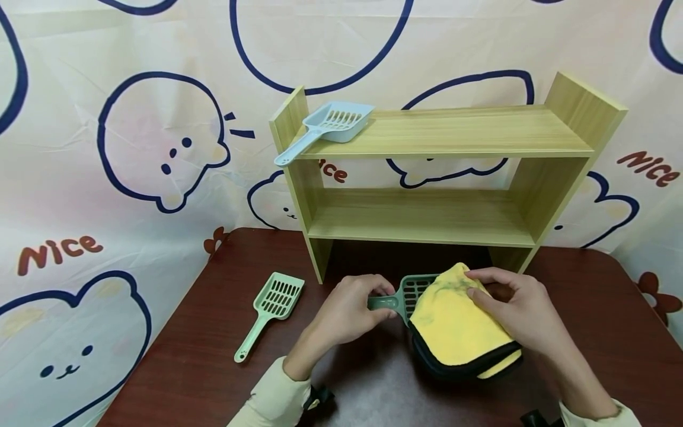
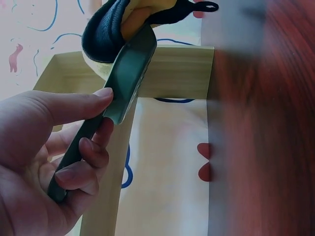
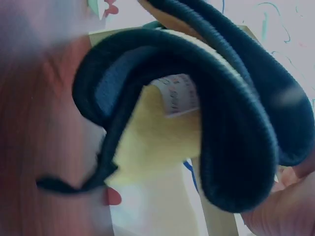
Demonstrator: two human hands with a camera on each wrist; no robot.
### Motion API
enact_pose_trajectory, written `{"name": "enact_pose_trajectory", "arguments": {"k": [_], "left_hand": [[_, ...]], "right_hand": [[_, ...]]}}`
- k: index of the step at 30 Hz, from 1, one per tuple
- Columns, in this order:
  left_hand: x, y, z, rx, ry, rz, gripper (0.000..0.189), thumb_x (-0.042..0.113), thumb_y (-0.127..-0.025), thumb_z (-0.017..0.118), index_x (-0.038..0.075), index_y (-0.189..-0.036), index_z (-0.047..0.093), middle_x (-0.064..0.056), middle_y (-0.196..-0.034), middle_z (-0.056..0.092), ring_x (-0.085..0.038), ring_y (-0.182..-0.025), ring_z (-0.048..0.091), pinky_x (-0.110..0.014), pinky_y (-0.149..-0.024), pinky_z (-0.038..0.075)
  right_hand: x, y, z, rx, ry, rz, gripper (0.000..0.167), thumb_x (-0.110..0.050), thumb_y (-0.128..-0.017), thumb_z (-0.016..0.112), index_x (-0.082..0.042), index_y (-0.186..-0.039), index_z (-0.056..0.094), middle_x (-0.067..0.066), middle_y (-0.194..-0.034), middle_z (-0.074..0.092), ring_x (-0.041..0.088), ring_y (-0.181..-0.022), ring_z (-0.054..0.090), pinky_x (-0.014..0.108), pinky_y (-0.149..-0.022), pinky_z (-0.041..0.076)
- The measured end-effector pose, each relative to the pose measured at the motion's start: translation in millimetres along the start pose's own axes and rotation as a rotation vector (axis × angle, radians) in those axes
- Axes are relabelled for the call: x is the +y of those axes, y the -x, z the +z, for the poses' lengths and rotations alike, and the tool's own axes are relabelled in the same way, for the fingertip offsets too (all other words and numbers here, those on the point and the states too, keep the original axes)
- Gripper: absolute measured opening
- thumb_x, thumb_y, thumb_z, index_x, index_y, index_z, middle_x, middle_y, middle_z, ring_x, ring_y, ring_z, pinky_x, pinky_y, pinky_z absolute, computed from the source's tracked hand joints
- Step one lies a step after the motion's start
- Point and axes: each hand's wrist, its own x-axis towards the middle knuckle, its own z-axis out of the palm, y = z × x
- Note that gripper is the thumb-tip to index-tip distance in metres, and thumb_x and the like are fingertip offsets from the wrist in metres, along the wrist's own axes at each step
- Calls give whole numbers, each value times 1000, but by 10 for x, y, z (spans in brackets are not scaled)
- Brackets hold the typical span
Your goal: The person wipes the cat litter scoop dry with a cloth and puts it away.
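My left hand (image 1: 344, 311) grips the handle of a dark green litter scoop (image 1: 413, 293), its thumb along the handle in the left wrist view. The slotted head of the scoop (image 2: 129, 73) points right, its far part hidden under a yellow cloth (image 1: 453, 326) with black edging. With thumb and fingers my right hand (image 1: 520, 311) pinches the cloth from above. In the right wrist view the cloth (image 3: 152, 137) hangs in folds, showing a white label and a loop. Both hands are above the table, in front of the shelf.
A two-tier wooden shelf (image 1: 421, 216) stands at the back of the dark red-brown table (image 1: 197, 356). On its top board, at the left, lies a light blue scoop (image 1: 344, 121), handle jutting past the front edge. A pale green scoop (image 1: 277, 296) lies on the table at left.
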Motion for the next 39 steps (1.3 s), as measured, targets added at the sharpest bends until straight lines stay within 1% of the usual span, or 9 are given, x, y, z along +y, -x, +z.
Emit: {"name": "enact_pose_trajectory", "arguments": {"k": [5,8,13,16,20,24,27,33,39], "left_hand": [[37,-4,54,-32,-24,29,23,14,-91,88,13,-112,78,1,-107,79,-10,-97,73,-25,-86,58],[56,-10,88,-52,-26,60,22,12,-92,86,12,-113,78,0,-110,79,-7,-92,70,-21,-83,56],[102,-23,144,-80,-30,91,21,10,-94,84,12,-114,78,2,-110,77,-2,-84,62,-15,-78,51],[115,-23,173,-91,-31,93,22,10,-94,83,13,-115,78,4,-110,77,0,-85,61,-14,-78,51],[108,-17,179,-90,-31,88,22,11,-94,84,15,-115,79,4,-111,78,-2,-87,65,-15,-79,51],[98,-17,144,-82,-33,78,22,13,-93,85,16,-115,79,5,-109,78,-3,-88,66,-17,-80,52],[81,-17,114,-80,-34,71,23,14,-93,85,15,-116,79,5,-110,78,-3,-92,68,-19,-83,54],[44,-14,47,-82,-37,60,27,15,-94,85,14,-120,78,3,-116,79,-10,-108,73,-27,-92,59],[14,0,-26,-64,-29,53,26,14,-94,84,13,-120,78,2,-115,78,-11,-104,73,-28,-89,59]], "right_hand": [[-22,3,101,-3,15,-12,22,-20,-100,79,-17,-122,80,12,-119,80,1,-70,68,26,-57,54],[-31,9,156,-5,19,-11,22,-19,-99,80,-19,-121,81,11,-117,81,2,-62,62,26,-54,50],[-40,27,218,-23,4,-10,22,-17,-98,80,-19,-120,80,9,-113,82,2,-48,42,27,-47,43],[-42,34,244,-27,10,-22,22,-17,-98,80,-21,-119,80,4,-101,82,0,-45,32,26,-45,40],[-41,34,234,-31,29,-46,22,-16,-97,81,-23,-118,81,-1,-89,80,-1,-44,28,26,-44,38],[-37,31,171,-33,45,-59,22,-16,-97,81,-23,-118,81,4,-101,82,0,-43,30,27,-44,39],[-26,25,116,-31,45,-56,23,-16,-97,81,-21,-119,81,8,-113,82,1,-46,40,27,-46,42],[6,12,-8,-18,45,-45,24,-17,-98,80,-18,-122,80,12,-116,81,2,-48,48,27,-47,43],[35,-3,-147,6,56,-12,26,-19,-100,79,-16,-126,79,16,-122,79,-4,-78,70,25,-57,54]]}}
